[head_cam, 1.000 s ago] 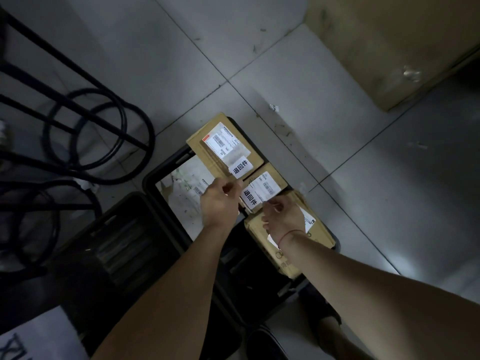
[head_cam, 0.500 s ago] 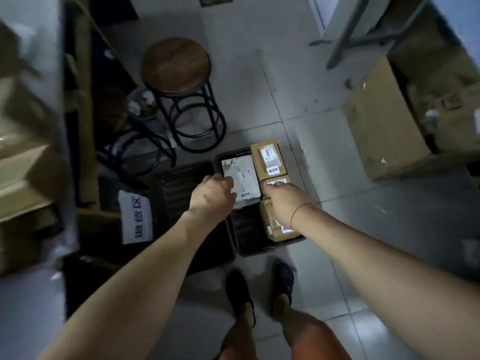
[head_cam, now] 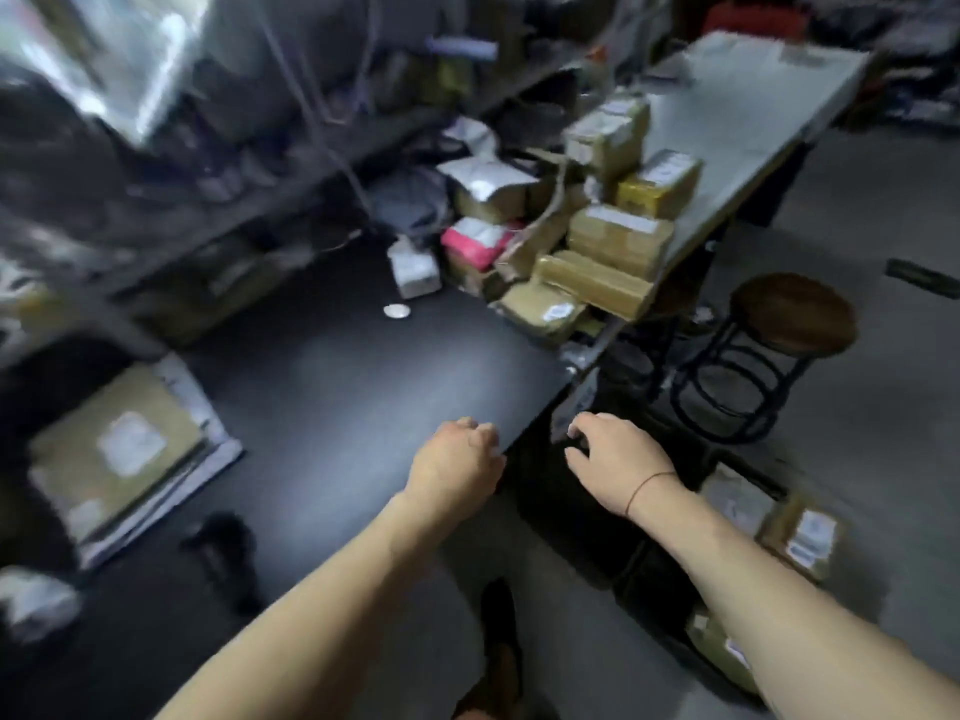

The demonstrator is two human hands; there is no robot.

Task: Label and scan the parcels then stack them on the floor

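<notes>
My left hand [head_cam: 457, 462] hovers over the near corner of the black table [head_cam: 332, 387], fingers loosely curled, holding nothing. My right hand [head_cam: 615, 459] hangs just past the table's edge, fingers spread and empty. A heap of brown cardboard parcels [head_cam: 613, 241] is piled at the table's far right end. One flat brown parcel [head_cam: 114, 449] lies on white mailers at the left. Labelled parcels [head_cam: 795, 532] sit in a black crate on the floor at the lower right. The picture is blurred.
A round wooden stool [head_cam: 789, 314] with a black frame stands right of the table. A grey slanted tabletop [head_cam: 737, 127] rises behind the heap. A small white box [head_cam: 415, 267] and a pink parcel [head_cam: 475, 241] lie mid-table. Shelving fills the left and back.
My view has swung up from the floor crate to the table. Both hands have left the parcels in the crate and risen to table height, empty.
</notes>
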